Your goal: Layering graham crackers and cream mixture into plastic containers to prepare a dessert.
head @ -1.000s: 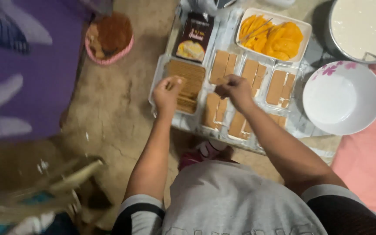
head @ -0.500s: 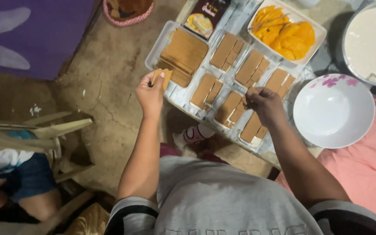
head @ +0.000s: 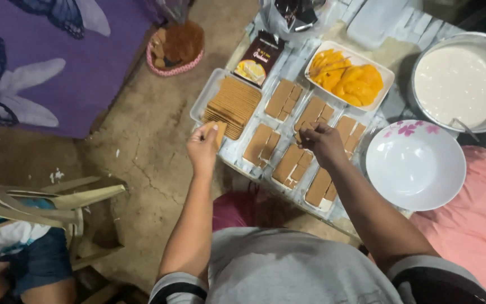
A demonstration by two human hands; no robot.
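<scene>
On the low table [head: 288,56]: clear plastic containers sit in rows, each lined with brown crackers.
Left hand [head: 202,149]: raised at the table's near left edge, fingers pinched together on a small cracker piece [head: 219,134].
Cracker piece: upright between thumb and fingertips, its top edge poking out above them, just beside the cracker stack [head: 233,105].
Cracker stack: fills the leftmost clear tray, crackers standing on edge in a tight row.
Right hand [head: 323,143]: lowered over the middle lined containers [head: 295,163], fingers bunched together with the tips pointing down at the cracker layer [head: 314,112].
Right-hand grip: whether the fingertips pinch a bit of cracker or only press the layer cannot be told.
Mango tray [head: 350,76]: white rectangular dish of yellow slices, beyond the right hand.
White bowl [head: 414,171]: pink flower print on its rim, just right of the right forearm.
Metal pot [head: 459,81]: holds pale cream, at the far right.
Dark packet [head: 259,56]: lies beyond the cracker stack.
Pink basket [head: 176,48]: on the concrete floor, left of the table.
</scene>
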